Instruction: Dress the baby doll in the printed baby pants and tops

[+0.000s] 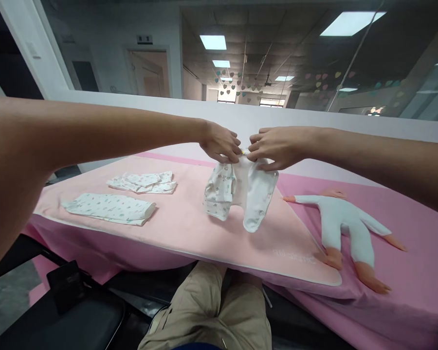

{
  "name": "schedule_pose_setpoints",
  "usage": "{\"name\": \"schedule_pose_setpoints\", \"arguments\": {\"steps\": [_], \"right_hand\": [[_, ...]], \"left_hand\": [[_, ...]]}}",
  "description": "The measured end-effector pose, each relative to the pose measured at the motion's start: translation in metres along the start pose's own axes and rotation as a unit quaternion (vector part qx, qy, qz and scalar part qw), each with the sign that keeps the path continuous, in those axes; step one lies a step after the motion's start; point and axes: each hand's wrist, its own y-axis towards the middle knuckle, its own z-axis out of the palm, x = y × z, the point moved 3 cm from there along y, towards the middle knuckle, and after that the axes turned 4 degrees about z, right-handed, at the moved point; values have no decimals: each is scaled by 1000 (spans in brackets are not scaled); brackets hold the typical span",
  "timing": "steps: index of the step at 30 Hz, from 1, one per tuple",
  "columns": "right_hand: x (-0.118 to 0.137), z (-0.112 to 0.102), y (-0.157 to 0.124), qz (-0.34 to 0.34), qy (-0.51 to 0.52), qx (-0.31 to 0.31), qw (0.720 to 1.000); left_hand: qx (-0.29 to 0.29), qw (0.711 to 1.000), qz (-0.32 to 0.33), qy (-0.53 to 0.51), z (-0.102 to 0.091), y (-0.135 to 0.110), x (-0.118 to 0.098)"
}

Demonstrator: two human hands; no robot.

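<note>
The left hand and right hand have their fingers pinched on the upper edge of a white printed baby garment, which hangs over the pink mat, left of the doll. A slackened pinch on either side could let the soft cloth sag and crumple.

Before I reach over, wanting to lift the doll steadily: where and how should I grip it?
I'd probably grip the doll around its torso, coming from above and spanning both sides: it lies on the pink cloth with arms and legs spread away from its middle.
</note>
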Motion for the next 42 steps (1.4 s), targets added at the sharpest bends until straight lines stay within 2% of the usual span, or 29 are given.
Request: {"name": "schedule_pose_setpoints", "arguments": {"steps": [3, 5, 10, 15, 20, 23, 25, 27, 29, 32, 34, 36, 38, 42], "right_hand": [[18, -1, 2, -26, -80, 54, 995], [28, -2, 3, -48, -107, 63, 991], [36, 1, 5, -62, -142, 57, 986], [38, 6, 13, -65, -171, 61, 981], [38, 10, 19, 0, -120, 54, 991], [33, 15, 21, 89, -33, 46, 994], [30, 18, 22, 155, 25, 29, 987], [27, 20, 24, 224, 89, 0, 971], [26, 22, 26, 294, 169, -37, 940], [24, 27, 29, 377, 295, -94, 873], [22, 33, 31, 409, 370, -128, 824], [21, 39, 33, 409, 437, -150, 786], [21, 43, 35, 392, 487, -157, 764], [21, 46, 34, 353, 541, -167, 745]], "left_hand": [[20, 999, 35, 18, 3, -1, -14], [14, 999, 45, 14, 5, -2, -20], [-15, 1000, -1, -21, 4, -4, -28], [19, 1000, -17, 14, 2, -4, -35], [14, 999, -29, 23, 9, -11, -34], [-15, 999, -49, -15, 13, -15, -30], [-21, 995, -74, -55, 14, -16, -27], [-21, 985, -122, -120, 15, -14, -24], [-24, 964, -168, -203, 14, -12, -24], [-16, 924, -190, -333, 15, -8, -28], [-20, 894, -191, -406, 17, -7, -32], [-40, 868, -183, -460, 19, -8, -36], [-56, 853, -171, -490, 23, -10, -39], [-75, 856, -179, -479, 28, -12, -40]]}}
